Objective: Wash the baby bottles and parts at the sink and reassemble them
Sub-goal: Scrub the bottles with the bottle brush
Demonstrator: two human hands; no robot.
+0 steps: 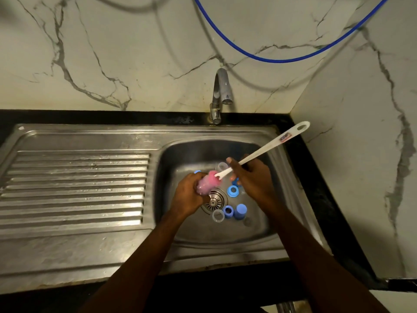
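In my left hand [188, 195] I hold a clear bottle [204, 188] tilted over the drain, and the pink sponge head of the bottle brush [212, 180] sits inside it; my right hand [252, 177] grips the brush's long white handle, which angles up and to the right. On the sink [266, 222] floor near the drain lie a blue collar ring [233, 190], a second blue ring [228, 211], a blue cap [241, 211] just beside it, and a clear cap [218, 215]. Another clear part [222, 166] lies behind the brush.

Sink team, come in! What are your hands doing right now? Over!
Left hand gripping bottle. Right hand working brush, pink head inside bottle. Blue rings and caps loose by drain. Tap dry.
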